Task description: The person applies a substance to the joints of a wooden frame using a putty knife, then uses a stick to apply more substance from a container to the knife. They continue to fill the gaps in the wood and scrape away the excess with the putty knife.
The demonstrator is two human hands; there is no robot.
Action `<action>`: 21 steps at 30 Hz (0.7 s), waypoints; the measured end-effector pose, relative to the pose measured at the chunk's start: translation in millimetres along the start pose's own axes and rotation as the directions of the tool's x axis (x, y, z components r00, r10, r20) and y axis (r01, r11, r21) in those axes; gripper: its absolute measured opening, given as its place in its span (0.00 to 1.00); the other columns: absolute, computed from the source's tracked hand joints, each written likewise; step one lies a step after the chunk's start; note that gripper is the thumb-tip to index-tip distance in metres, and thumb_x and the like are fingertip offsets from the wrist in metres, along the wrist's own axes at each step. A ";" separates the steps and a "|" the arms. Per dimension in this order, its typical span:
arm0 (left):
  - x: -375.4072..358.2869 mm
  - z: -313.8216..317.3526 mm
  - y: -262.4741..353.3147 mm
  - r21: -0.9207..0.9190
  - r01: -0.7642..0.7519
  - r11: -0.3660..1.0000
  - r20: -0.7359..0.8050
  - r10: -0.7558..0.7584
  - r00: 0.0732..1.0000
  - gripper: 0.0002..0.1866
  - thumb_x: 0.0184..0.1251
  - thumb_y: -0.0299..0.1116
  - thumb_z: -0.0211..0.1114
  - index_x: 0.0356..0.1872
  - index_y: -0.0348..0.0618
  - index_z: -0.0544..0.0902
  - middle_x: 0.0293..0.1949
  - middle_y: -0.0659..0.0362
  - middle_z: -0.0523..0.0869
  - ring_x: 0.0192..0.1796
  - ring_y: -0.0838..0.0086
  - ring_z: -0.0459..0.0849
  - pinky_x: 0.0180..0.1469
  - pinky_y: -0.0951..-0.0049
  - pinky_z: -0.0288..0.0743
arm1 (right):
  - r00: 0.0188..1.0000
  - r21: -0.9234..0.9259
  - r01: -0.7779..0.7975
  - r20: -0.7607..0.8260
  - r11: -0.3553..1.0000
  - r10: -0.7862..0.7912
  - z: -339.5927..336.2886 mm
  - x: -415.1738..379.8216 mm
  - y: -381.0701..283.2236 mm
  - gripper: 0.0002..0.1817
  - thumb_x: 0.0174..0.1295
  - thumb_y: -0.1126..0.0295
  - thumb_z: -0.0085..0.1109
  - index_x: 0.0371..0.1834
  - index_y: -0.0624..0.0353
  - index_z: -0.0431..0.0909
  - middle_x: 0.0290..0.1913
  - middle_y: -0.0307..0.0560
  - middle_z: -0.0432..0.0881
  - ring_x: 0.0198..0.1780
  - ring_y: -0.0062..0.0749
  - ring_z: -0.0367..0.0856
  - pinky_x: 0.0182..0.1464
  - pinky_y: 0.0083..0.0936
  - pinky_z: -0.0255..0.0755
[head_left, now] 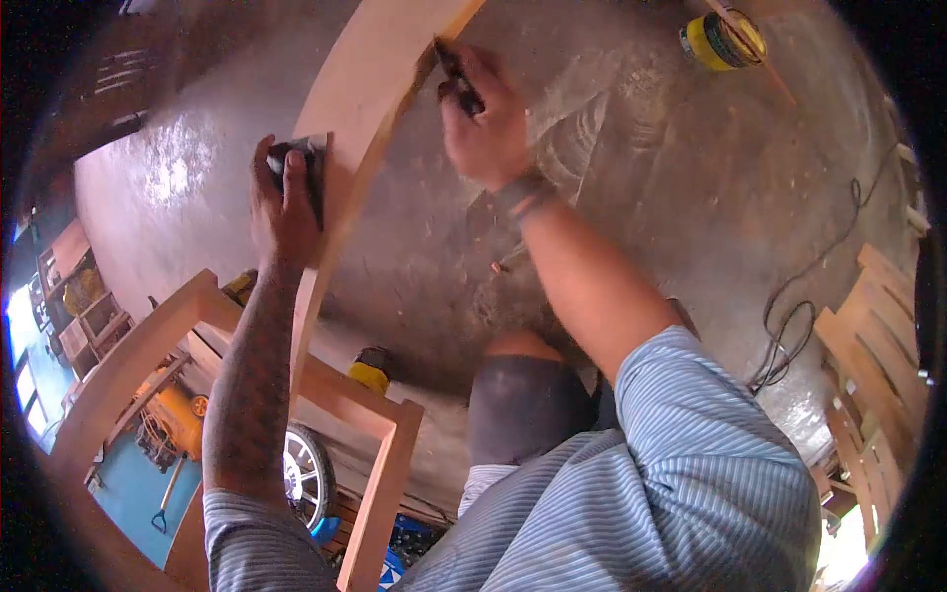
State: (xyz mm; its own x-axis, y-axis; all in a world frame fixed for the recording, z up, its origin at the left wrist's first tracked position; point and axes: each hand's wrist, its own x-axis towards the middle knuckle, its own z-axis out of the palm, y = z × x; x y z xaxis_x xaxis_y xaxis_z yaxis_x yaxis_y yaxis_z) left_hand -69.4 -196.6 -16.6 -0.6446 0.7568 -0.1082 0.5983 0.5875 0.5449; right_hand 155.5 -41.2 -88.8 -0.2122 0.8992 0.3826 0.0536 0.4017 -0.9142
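Over the floor (641, 197), at opposite edges of the curved wooden board (355, 99), grips a dark block (314, 178) in the left hand (281, 222) and clenches a dark tool (460, 87) in the right hand (493, 133), apparently working the edges, and needs steady, even contact.

Fisheye-bowed and dark-cornered, the view is dim, with glare on the floor (395, 232) and a blurred right hand (485, 123).

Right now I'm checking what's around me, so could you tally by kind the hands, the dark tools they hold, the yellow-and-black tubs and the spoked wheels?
Hands: 2
Dark tools: 2
Yellow-and-black tubs: 3, one mostly hidden
Spoked wheels: 1
Total: 8
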 end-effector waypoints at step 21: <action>2.8 -2.9 5.6 -0.012 0.051 0.999 -0.017 -0.052 0.999 0.28 0.83 0.55 0.49 0.76 0.55 0.69 0.70 0.46 0.78 0.71 0.49 0.77 0.71 0.55 0.69 | 0.952 -0.140 -0.284 0.075 0.948 0.296 -29.8 -16.5 -2.2 0.22 0.74 0.61 0.56 0.64 0.62 0.80 0.63 0.63 0.82 0.63 0.59 0.81 0.67 0.46 0.75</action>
State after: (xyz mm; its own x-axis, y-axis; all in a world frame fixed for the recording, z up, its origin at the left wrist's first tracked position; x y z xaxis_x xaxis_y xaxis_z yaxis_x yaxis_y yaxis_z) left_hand -69.2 -192.1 -11.4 -0.6827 0.7205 -0.1217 0.5587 0.6221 0.5485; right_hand 187.9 -51.8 -89.1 -0.2589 0.9623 0.0836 0.2482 0.1499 -0.9570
